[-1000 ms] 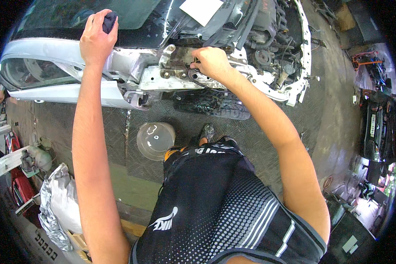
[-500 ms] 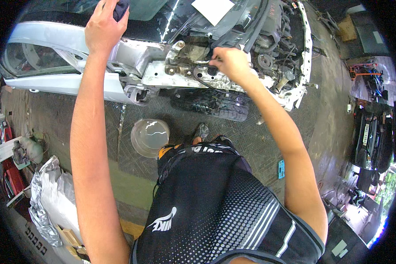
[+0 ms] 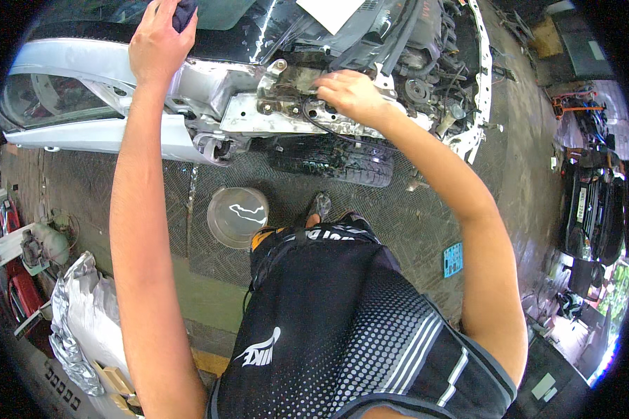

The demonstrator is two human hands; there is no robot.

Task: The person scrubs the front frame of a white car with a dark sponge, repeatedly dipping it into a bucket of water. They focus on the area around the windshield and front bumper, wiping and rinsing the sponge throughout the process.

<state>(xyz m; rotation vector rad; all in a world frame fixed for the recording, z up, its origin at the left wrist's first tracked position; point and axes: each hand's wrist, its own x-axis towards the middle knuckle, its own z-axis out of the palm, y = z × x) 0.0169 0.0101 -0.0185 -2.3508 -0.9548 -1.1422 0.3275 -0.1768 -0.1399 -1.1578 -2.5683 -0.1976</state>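
Note:
My left hand (image 3: 155, 49) is at the top left, fingers wrapped round a dark navy wad that looks like a cloth (image 3: 184, 15), against the glass and roof side of a silver car (image 3: 84, 56). Over the stripped front side of the car my right hand (image 3: 351, 94) has its fingers curled together at the bare metal inner fender (image 3: 241, 120). Its fingertips are partly hidden, so what they hold, if anything, does not show. A thin black cable (image 3: 321, 127) hangs just below that hand.
A bucket of water (image 3: 237, 218) stands on the floor by my feet, below the tyre (image 3: 332, 159). Engine parts (image 3: 419, 91) lie exposed on the right. A white sheet (image 3: 330, 12) rests near the windscreen. A blue plastic piece (image 3: 453, 260) lies beside my right arm.
My right hand has moved a little left along the metal, and its fingers look more bent over. My left hand has shifted slightly left, still holding the cloth.

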